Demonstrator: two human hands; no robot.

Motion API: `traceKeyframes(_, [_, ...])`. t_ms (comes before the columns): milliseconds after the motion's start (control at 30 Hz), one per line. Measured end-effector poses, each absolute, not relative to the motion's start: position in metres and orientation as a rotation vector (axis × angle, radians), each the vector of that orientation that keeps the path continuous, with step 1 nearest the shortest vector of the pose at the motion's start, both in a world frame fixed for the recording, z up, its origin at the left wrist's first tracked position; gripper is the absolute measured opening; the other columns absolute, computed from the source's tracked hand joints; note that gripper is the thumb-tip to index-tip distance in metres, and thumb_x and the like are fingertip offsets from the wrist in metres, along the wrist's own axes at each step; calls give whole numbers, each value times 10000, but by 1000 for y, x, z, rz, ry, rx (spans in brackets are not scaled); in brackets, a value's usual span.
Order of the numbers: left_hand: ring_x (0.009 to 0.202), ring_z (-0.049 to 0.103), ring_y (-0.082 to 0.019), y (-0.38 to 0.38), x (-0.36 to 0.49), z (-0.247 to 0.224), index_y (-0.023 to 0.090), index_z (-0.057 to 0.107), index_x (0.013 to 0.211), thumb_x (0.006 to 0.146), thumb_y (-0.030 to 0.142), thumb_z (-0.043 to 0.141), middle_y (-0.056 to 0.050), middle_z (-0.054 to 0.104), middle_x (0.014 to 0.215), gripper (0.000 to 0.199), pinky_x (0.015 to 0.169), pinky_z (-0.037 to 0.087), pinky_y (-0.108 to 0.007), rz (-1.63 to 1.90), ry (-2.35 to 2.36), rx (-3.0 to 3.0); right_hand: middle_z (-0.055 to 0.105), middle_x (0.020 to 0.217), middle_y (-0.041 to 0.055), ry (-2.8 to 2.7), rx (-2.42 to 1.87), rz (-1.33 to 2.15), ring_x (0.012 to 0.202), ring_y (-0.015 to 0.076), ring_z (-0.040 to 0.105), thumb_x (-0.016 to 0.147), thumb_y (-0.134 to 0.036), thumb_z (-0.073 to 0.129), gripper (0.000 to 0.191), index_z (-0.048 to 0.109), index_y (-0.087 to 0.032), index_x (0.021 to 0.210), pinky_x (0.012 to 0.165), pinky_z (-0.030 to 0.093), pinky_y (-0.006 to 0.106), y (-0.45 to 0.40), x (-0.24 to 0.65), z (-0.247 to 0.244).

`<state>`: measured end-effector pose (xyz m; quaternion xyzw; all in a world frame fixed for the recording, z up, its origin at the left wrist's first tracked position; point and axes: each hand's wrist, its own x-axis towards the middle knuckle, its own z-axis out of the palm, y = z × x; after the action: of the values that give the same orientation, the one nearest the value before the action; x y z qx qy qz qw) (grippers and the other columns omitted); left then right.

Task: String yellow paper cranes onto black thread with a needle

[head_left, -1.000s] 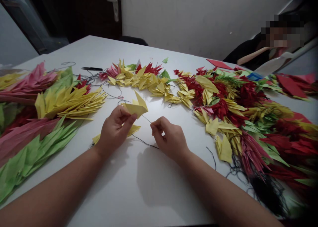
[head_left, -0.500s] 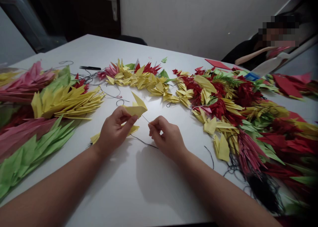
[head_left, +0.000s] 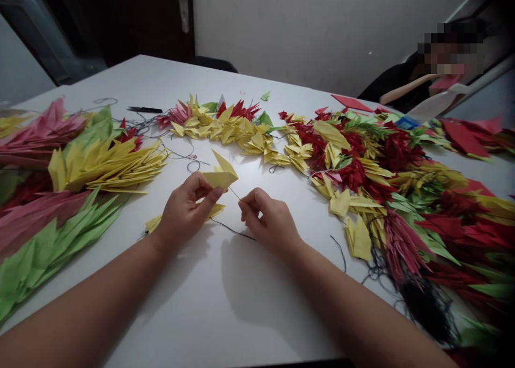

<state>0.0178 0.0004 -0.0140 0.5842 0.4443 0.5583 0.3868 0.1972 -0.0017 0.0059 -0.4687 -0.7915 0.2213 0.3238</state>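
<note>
- Two bare hands work toward the near edge of the white table, holding one yellow origami crane just above the tabletop, near the middle of the table's width.
- The left hand has its fingers curled closed around the crane, with the thumb pressed against the paper.
- The right hand is beside it, its fingertips pinched narrowly on a thin black thread that leads toward the crane.
- A folded yellow paper piece lies under the left hand.
- Long bundles of strung paper cranes in yellow, pink, green and red cover the left edge, and more curve along the far edge and down the right side.
- Closed black scissors lie near the far left corner.
- A person in a dark top sits beyond the far right corner.
</note>
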Motion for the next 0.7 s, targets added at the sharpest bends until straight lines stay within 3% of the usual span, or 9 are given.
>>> traceKeyframes(433, [907, 642, -177, -4, 19, -9, 195, 577, 863, 815, 391, 644, -74, 659, 1032, 213, 722, 537, -268, 1384, 1113, 1570, 625, 644, -25, -2020, -1257, 799, 548, 103, 584, 854, -219, 434, 92, 423, -218, 763, 550, 402, 214, 3, 197, 2])
traceKeyframes(700, [852, 644, -173, -3, 18, -8, 199, 584, 834, 796, 419, 660, -50, 671, 918, 236, 714, 525, -278, 1364, 1136, 1536, 631, 645, -26, -2002, -1263, 846, 551, 101, 577, 852, -213, 445, 86, 443, -214, 766, 557, 403, 217, 4, 198, 2])
